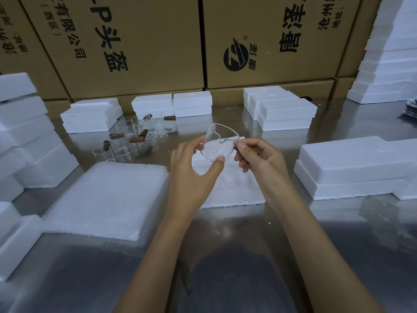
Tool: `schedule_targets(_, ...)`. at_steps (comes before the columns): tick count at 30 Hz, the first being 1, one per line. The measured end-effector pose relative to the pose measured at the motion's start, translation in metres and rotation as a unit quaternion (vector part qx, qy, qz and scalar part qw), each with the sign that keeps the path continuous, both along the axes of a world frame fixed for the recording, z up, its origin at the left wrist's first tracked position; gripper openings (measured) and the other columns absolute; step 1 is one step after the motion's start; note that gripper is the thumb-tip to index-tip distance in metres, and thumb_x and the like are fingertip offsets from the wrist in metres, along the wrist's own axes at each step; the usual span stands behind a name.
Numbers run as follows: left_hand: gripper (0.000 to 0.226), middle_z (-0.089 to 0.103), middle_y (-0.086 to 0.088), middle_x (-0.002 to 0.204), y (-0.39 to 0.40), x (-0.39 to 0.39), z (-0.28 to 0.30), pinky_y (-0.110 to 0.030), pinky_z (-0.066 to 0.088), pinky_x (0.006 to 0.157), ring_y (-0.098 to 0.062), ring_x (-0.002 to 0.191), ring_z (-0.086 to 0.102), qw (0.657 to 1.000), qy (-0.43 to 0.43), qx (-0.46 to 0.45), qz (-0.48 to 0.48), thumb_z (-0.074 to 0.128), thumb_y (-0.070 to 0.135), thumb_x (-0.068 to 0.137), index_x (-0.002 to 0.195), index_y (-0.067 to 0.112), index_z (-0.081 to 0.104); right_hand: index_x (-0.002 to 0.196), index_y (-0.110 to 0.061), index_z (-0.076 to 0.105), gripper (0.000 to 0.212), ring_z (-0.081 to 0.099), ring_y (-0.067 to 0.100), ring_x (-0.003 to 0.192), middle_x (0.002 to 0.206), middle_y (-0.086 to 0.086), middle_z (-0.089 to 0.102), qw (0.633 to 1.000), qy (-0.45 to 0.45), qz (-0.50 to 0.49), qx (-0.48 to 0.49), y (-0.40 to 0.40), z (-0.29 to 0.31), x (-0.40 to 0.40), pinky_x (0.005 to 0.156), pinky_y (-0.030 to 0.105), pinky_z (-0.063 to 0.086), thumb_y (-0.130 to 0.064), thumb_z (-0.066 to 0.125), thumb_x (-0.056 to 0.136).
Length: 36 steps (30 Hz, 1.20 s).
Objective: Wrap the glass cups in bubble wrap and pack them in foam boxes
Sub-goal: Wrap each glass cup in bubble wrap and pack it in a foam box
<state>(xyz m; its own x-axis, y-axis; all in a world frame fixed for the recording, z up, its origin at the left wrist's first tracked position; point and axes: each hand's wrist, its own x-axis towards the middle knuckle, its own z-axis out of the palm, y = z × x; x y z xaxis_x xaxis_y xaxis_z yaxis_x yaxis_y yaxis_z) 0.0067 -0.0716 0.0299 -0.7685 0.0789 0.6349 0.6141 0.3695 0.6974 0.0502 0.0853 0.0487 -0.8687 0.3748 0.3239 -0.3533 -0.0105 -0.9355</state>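
Note:
Both hands hold one clear glass cup [220, 142] tilted in the air above an open foam box [232, 190] at the table's middle. My left hand [194, 170] grips its base between thumb and fingers. My right hand [257, 157] pinches the cup's right side, where a handle seems to be. A stack of bubble wrap sheets [106, 199] lies to the left of the box. Several more glass cups with brown handles [133, 138] stand behind the bubble wrap.
The steel table [225, 267] carries closed foam boxes: stacks on the left [27, 136], a large one on the right [352, 168], others at the back [282, 109]. Tall cardboard cartons [146, 46] wall off the rear. A foam stack [392, 64] rises at the far right.

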Motion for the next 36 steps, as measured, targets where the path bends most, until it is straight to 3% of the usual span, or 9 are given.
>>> schedule_targets(3, 0.052, 0.044, 0.045, 0.110, 0.003, 0.002, 0.002, -0.024, 0.050, 0.092, -0.001, 0.113, 0.050, 1.000, -0.007, -0.002, 0.012, 0.061, 0.069, 0.075, 0.122, 0.053, 0.047, 0.093, -0.007, 0.073, 0.017, 0.049, 0.007, 0.055, 0.061, -0.003, 0.060, 0.998, -0.020, -0.047, 0.022, -0.004, -0.002, -0.002, 0.054, 0.020, 0.044, -0.022, 0.065, 0.097)
schedule_targets(8, 0.077, 0.040, 0.034, 0.115, 0.006, 0.007, -0.001, -0.021, 0.044, 0.092, 0.003, 0.115, 0.043, 0.999, 0.025, -0.044, -0.004, 0.075, 0.061, 0.067, 0.134, 0.044, 0.042, 0.082, -0.013, 0.073, 0.035, 0.045, 0.004, 0.048, 0.050, -0.011, 0.051, 0.992, -0.079, -0.088, 0.031, -0.006, -0.003, -0.004, 0.054, 0.021, 0.038, -0.043, 0.062, 0.097)
schedule_targets(14, 0.067, 0.038, 0.041, 0.117, 0.009, 0.009, 0.000, -0.033, 0.048, 0.099, -0.001, 0.115, 0.043, 0.998, 0.045, -0.047, 0.026, 0.079, 0.048, 0.076, 0.133, 0.042, 0.042, 0.078, -0.013, 0.071, 0.047, 0.038, 0.004, 0.039, 0.044, -0.007, 0.047, 0.990, -0.115, -0.066, 0.054, -0.006, 0.001, -0.001, 0.043, 0.012, 0.034, -0.053, 0.056, 0.096)
schedule_targets(19, 0.066, 0.050, 0.020, 0.128, 0.004, 0.007, -0.001, -0.040, 0.046, 0.100, -0.008, 0.118, 0.043, 0.994, 0.063, -0.063, 0.060, 0.070, 0.052, 0.079, 0.138, 0.036, 0.045, 0.074, -0.014, 0.069, 0.048, 0.039, 0.008, 0.040, 0.048, 0.003, 0.052, 0.991, -0.131, -0.010, 0.027, -0.008, 0.004, 0.001, 0.041, 0.013, 0.034, -0.054, 0.054, 0.097)
schedule_targets(25, 0.078, 0.031, 0.055, 0.119, -0.003, 0.006, 0.008, -0.032, 0.040, 0.104, 0.002, 0.121, 0.036, 0.996, -0.015, -0.083, -0.009, 0.077, 0.048, 0.077, 0.143, 0.051, 0.036, 0.077, -0.012, 0.068, 0.040, 0.041, 0.008, 0.045, 0.052, -0.001, 0.053, 0.992, -0.122, -0.002, 0.025, -0.005, 0.004, 0.001, 0.043, 0.015, 0.034, -0.042, 0.055, 0.101)
schedule_targets(28, 0.059, 0.045, 0.039, 0.119, -0.021, -0.001, 0.015, -0.041, 0.042, 0.106, -0.008, 0.125, 0.043, 0.994, -0.042, -0.098, -0.009, 0.071, 0.035, 0.080, 0.135, 0.043, 0.051, 0.084, -0.012, 0.065, 0.030, 0.039, 0.007, 0.047, 0.052, -0.007, 0.051, 0.994, -0.098, -0.045, 0.015, -0.003, 0.002, -0.001, 0.046, 0.018, 0.033, -0.033, 0.054, 0.103)
schedule_targets(31, 0.023, 0.067, 0.004, 0.112, -0.053, -0.012, 0.022, -0.041, 0.051, 0.094, -0.024, 0.111, 0.060, 0.987, -0.093, -0.048, 0.121, 0.059, 0.015, 0.089, 0.109, 0.022, 0.066, 0.094, -0.005, 0.061, 0.027, 0.038, 0.006, 0.046, 0.056, -0.006, 0.047, 0.993, -0.089, -0.073, 0.019, -0.001, -0.001, -0.003, 0.045, 0.020, 0.033, -0.030, 0.053, 0.103)
schedule_targets(33, 0.013, 0.068, -0.010, 0.109, -0.076, -0.019, 0.022, -0.035, 0.046, 0.086, -0.032, 0.111, 0.058, 0.961, -0.161, -0.098, 0.204, 0.056, 0.014, 0.091, 0.099, 0.017, 0.066, 0.097, -0.004, 0.059, 0.028, 0.038, 0.008, 0.049, 0.062, -0.003, 0.045, 0.991, -0.086, -0.082, 0.063, -0.001, -0.007, -0.005, 0.051, 0.025, 0.035, -0.031, 0.053, 0.103)
schedule_targets(36, 0.014, 0.064, -0.016, 0.118, -0.103, -0.025, 0.018, -0.041, 0.046, 0.098, -0.037, 0.119, 0.052, 0.903, -0.298, -0.211, 0.228, 0.057, 0.021, 0.094, 0.105, 0.013, 0.061, 0.095, -0.008, 0.058, 0.025, 0.042, 0.008, 0.056, 0.062, -0.011, 0.046, 0.980, -0.073, -0.100, 0.159, -0.005, -0.017, -0.008, 0.059, 0.023, 0.038, -0.031, 0.053, 0.102)
